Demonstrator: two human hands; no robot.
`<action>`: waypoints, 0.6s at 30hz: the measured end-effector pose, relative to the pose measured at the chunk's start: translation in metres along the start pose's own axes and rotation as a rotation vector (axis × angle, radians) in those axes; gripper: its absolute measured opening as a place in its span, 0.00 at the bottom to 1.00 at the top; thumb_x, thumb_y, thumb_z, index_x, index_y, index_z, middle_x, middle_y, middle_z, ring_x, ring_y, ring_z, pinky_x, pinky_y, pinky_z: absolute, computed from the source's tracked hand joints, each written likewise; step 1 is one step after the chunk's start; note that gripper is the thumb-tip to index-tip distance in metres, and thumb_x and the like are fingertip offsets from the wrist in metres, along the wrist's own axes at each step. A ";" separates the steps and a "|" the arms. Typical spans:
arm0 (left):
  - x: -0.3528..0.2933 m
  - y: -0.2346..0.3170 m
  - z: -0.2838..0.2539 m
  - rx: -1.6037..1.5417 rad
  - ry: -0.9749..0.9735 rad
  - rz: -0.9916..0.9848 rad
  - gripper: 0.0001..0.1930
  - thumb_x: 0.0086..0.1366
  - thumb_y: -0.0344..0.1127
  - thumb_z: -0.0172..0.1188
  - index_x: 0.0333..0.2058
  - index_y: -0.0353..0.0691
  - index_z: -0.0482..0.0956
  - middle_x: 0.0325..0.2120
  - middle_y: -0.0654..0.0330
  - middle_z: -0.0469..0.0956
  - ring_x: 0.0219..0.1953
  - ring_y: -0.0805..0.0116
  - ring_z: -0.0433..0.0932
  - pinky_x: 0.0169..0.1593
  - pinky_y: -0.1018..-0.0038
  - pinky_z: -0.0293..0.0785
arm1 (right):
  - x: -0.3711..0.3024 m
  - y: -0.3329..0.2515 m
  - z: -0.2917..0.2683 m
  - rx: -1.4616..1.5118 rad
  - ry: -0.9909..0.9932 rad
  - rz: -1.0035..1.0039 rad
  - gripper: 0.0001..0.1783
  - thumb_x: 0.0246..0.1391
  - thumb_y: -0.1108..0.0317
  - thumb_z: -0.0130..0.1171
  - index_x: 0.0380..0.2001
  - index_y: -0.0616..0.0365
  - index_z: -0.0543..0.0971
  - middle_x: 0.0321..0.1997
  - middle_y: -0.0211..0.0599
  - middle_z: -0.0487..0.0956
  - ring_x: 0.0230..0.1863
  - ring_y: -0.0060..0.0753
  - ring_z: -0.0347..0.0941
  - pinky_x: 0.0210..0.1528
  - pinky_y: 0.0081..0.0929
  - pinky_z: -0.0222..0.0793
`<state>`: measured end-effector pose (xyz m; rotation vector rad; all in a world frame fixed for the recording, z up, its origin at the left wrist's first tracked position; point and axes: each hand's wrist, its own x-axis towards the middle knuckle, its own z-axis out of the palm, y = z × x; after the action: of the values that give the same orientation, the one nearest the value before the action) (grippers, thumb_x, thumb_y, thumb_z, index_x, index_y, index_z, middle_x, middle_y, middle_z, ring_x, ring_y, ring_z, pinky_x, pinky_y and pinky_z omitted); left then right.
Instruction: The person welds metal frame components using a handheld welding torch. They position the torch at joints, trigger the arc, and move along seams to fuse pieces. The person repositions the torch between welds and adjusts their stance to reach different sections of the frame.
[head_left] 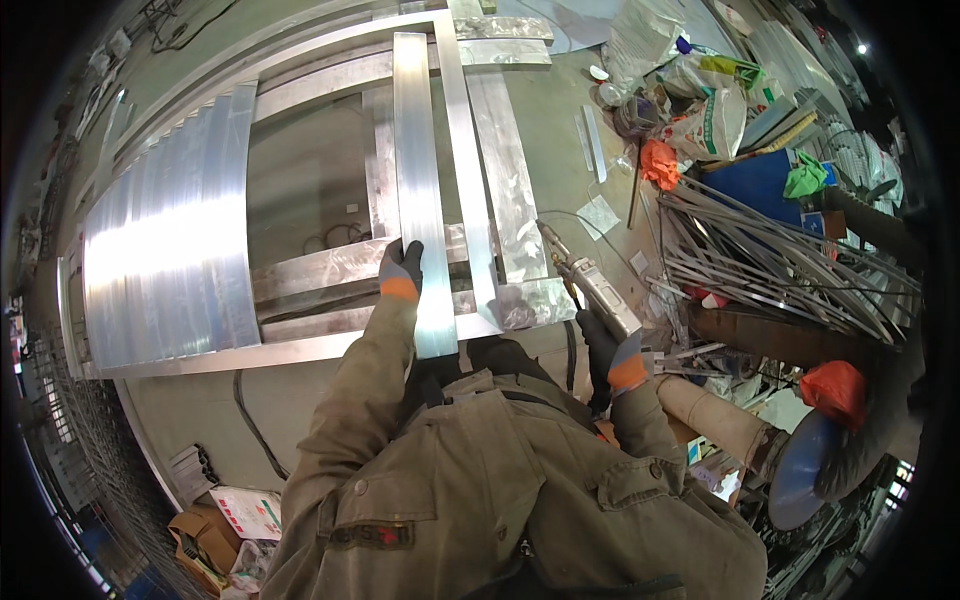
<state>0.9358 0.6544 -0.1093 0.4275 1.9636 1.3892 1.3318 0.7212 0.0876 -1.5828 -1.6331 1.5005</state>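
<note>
My left hand (402,268), in a dark glove with an orange cuff, is closed round the edges of a long flat aluminium bar (418,170). The bar lies lengthwise across the frame, its near end close to my waist. In my gloved right hand (602,350) is a silver welding gun (600,293), its narrow nozzle pointing up and left, beside the frame's right edge. The rectangular aluminium frame (468,170) rests on wide metal support beams (510,170). On its left part, several aluminium slats (175,220) lie side by side, shining under the light.
On the right is a pile of thin metal strips (780,250), with bags (705,125) and a blue bin (755,185) behind. A thick duct (720,415) with a blue round hood (800,470) stands at the lower right. Cardboard boxes (200,545) are at lower left.
</note>
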 end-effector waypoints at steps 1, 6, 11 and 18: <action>0.003 0.008 0.009 -0.023 0.021 -0.002 0.22 0.78 0.38 0.71 0.63 0.29 0.82 0.52 0.49 0.90 0.51 0.60 0.87 0.59 0.63 0.81 | 0.004 0.000 -0.002 0.012 -0.013 -0.009 0.24 0.69 0.64 0.76 0.62 0.67 0.85 0.57 0.40 0.89 0.57 0.32 0.83 0.61 0.34 0.80; 0.036 0.026 0.039 0.016 0.018 -0.022 0.21 0.77 0.38 0.72 0.61 0.31 0.83 0.51 0.48 0.91 0.51 0.58 0.87 0.59 0.63 0.81 | 0.016 -0.008 -0.011 0.006 -0.015 -0.028 0.24 0.69 0.64 0.77 0.62 0.67 0.85 0.57 0.41 0.89 0.56 0.33 0.84 0.60 0.35 0.81; 0.056 0.017 0.057 0.086 0.059 0.025 0.22 0.76 0.40 0.74 0.60 0.31 0.83 0.51 0.47 0.91 0.51 0.56 0.88 0.58 0.61 0.81 | 0.017 -0.013 -0.019 -0.084 0.060 0.005 0.24 0.68 0.63 0.77 0.60 0.67 0.86 0.55 0.41 0.89 0.54 0.31 0.84 0.57 0.35 0.81; 0.064 0.007 0.062 0.087 0.072 0.044 0.22 0.76 0.41 0.74 0.58 0.30 0.83 0.48 0.47 0.91 0.48 0.55 0.87 0.56 0.60 0.81 | 0.020 -0.018 -0.020 -0.065 0.094 0.021 0.24 0.70 0.62 0.76 0.62 0.66 0.85 0.53 0.41 0.89 0.52 0.31 0.84 0.55 0.32 0.81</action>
<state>0.9325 0.7391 -0.1362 0.4694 2.0911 1.3670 1.3359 0.7515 0.1022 -1.6837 -1.6327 1.3737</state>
